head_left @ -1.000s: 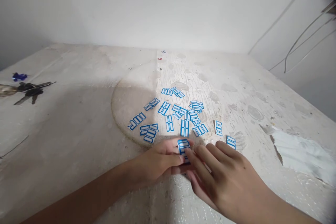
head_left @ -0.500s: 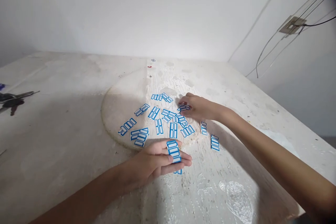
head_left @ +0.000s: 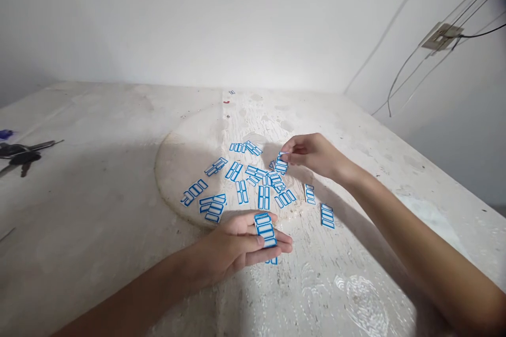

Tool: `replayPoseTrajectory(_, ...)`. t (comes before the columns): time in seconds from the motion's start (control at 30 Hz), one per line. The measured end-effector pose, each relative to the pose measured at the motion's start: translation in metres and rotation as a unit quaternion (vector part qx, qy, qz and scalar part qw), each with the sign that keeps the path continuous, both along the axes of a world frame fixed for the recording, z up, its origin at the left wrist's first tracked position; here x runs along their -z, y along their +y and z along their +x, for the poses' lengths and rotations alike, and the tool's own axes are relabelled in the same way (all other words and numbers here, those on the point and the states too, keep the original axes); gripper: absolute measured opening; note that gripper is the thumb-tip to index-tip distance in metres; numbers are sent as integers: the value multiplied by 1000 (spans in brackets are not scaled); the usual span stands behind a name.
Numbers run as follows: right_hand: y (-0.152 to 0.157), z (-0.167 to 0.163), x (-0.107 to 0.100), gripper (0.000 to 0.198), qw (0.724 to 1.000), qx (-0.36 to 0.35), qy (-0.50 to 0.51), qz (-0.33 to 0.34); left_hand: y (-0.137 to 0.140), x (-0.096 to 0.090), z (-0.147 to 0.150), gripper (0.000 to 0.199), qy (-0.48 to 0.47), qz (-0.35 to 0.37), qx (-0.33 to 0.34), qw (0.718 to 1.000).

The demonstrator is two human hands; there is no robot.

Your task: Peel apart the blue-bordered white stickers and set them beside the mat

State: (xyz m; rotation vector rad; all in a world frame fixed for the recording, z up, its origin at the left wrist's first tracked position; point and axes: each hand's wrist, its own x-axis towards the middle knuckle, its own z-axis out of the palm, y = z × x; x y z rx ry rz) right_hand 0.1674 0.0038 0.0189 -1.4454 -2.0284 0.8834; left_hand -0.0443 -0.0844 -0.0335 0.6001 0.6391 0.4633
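My left hand (head_left: 241, 242) is palm up near the front of the scattered pieces, its thumb pressing a small stack of blue-and-white label stickers (head_left: 265, 230) against the fingers. Between thumb and fingertips, my right hand (head_left: 304, 151) pinches one label sticker (head_left: 282, 164) at the right side of the pile. Several more blue-bordered label stickers (head_left: 263, 197) lie spread out between and beyond the hands, some overlapping. Two rest apart on the right, one of them a sticker (head_left: 327, 216) below my right forearm. Part of another sticker (head_left: 272, 260) shows beneath my left fingers.
The pale, worn table (head_left: 98, 184) meets a white wall (head_left: 197, 21) at the back. Keys (head_left: 27, 155) lie at the far left. A small red scrap (head_left: 226, 102) sits near the back. Cables hang by a socket box (head_left: 441, 37) on the right wall.
My right hand has risen slightly and shifted right, with a label sticker now visibly pinched in its fingertips. My left hand keeps its stack, and the view has shifted a little.
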Motion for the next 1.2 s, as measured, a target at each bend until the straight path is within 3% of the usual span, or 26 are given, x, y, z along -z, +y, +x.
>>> replayPoseTrajectory(0.07,-21,-7,-7,13,998,-24,51,-32,0,1,0,29,-3,9,0,1000)
replayPoseTrajectory(0.17,-55,-22,-1,4,969,-96,193,-120,-1,4,0,27,-20,42,6,999)
replayPoseTrajectory(0.3,-80,-36,23,9,974,-84,171,-120,-1,6,0,28,-48,88,28,995)
replayPoseTrajectory(0.57,-81,-34,29,10,982,-47,134,-121,0,6,1,34,-99,87,31,991)
replayPoseTrajectory(0.73,-86,-39,29,9,973,-17,169,-156,0,4,0,34,-100,64,31,992)
replayPoseTrajectory(0.9,-90,-44,30,9,973,22,175,-148,1,-2,1,45,-127,36,24,991)
replayPoseTrajectory(1.2,-89,-43,34,16,982,-9,156,-104,1,1,0,41,-85,51,33,995)
